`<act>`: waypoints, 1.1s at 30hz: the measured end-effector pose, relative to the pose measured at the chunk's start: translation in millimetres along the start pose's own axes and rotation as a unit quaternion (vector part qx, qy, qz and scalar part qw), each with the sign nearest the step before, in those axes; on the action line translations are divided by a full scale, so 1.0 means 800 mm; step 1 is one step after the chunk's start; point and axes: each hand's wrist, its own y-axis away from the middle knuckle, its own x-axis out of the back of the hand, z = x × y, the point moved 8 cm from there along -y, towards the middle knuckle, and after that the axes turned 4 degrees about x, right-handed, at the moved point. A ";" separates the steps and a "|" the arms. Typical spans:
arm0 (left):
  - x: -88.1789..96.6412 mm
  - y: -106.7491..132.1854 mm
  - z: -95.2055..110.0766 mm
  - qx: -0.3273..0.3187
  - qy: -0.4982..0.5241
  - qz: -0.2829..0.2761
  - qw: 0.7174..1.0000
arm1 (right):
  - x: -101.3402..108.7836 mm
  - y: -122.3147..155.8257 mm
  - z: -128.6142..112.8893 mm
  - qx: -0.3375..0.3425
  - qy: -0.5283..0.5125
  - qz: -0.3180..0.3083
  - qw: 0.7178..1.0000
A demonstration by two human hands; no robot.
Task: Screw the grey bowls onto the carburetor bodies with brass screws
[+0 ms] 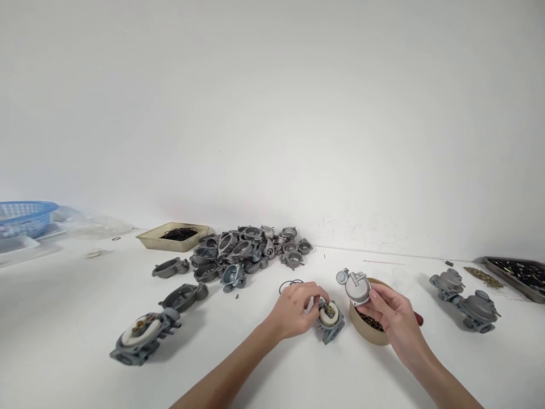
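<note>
Now the right hand grips a float bowl; the left hand, at a carburetor body, has unclear grip.

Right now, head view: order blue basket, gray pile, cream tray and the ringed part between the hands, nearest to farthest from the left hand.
1. Ringed part: just right of the left hand.
2. Gray pile: beyond, leftward.
3. Cream tray: left of the pile.
4. Blue basket: far left.

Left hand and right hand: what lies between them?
In the head view, a carburetor body with a white float lies by the left hand, then a tan tub and the float bowl that the right hand holds.
</note>
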 end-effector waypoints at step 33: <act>0.011 0.000 -0.006 0.019 0.139 -0.023 0.990 | -0.009 0.007 0.020 -0.066 -0.060 -0.003 0.996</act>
